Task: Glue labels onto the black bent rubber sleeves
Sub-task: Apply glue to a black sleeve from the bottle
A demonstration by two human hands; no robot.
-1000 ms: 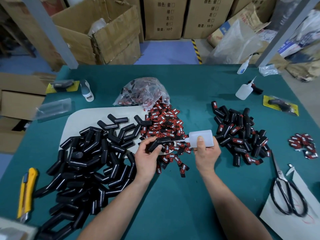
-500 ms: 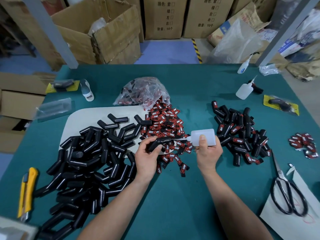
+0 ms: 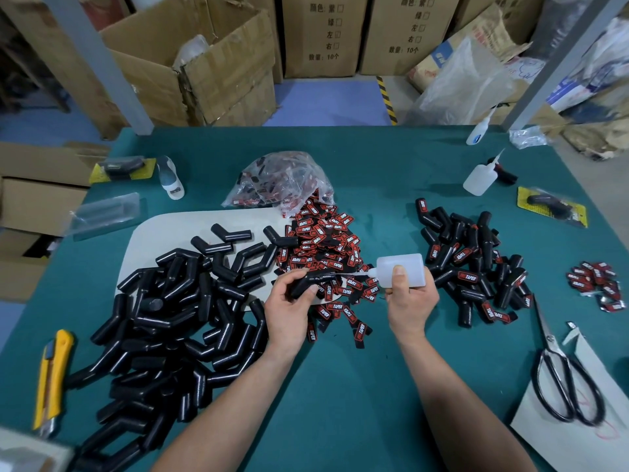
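Fingers [image 3: 288, 278] of the left hand [image 3: 289, 311] curl round one black bent sleeve [image 3: 306, 283], thumb beneath it. I take it that this turns the sleeve's upper face up and steadies it for the glue. On my feed the right hand [image 3: 412, 301] grips the glue bottle [image 3: 403, 264] laid on its side, thumb pressed on its wall, I judge so that a squeeze can meter out a drop. Its thin nozzle [image 3: 354, 273] points toward 9 o'clock, and the tip meets the sleeve's right end or sits just off it; I cannot tell which.

The held sleeve lies at 12 o'clock of the left palm, above the near edge of the label heap [image 3: 320, 247]. That heap spreads at 12 o'clock of both hands, near enough for an easy pick. The bare sleeves [image 3: 163, 301] are piled at 9 o'clock on the table [image 3: 340, 386] and the labelled ones [image 3: 476, 270] at 3 o'clock, a left-to-right flow, I'd say. I read this as the gluing step; I see no label on the held sleeve.
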